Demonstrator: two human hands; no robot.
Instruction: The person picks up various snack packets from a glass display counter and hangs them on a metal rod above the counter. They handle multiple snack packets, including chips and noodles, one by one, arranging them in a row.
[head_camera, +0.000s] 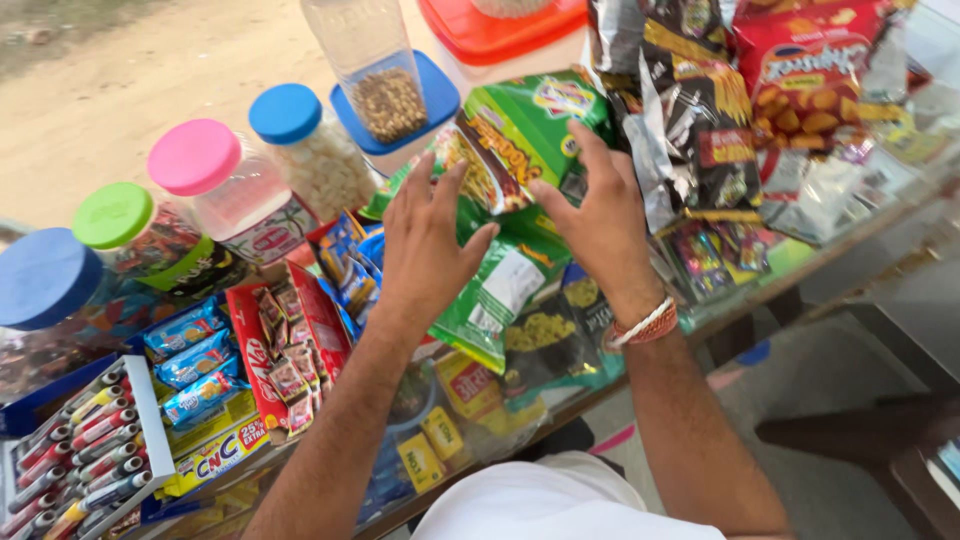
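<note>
Green packet (520, 130) sits at the middle of the counter, raised off a heap of other green packets (495, 295), pinched between both hands. Left hand (428, 240) has its fingers spread against the packet's left edge, thumb underneath; right hand (600, 215) presses the right edge, thumb tucked behind. Both are grasping the packet, loosely by the look of it.

Risks, judged from this view: the foil looks slick and the hold is at the edges only, so the packet could slip and drop onto the heap. Left forearm passes just above the red box (285, 350) of small bars; a dip could knock bars out. The tall clear jar (370, 70) stands just behind the packet and could tip if pushed.

Packaging, near to far: white tray of pens (80, 455) at lower left; blue biscuit packs (190, 360); yellow sachets (440, 435) at the counter edge; jars with blue (285, 112), pink (193, 156) and green (112, 214) lids in a row; black-and-silver bags (700, 130), then red snack bags (805, 70) at far right.
</note>
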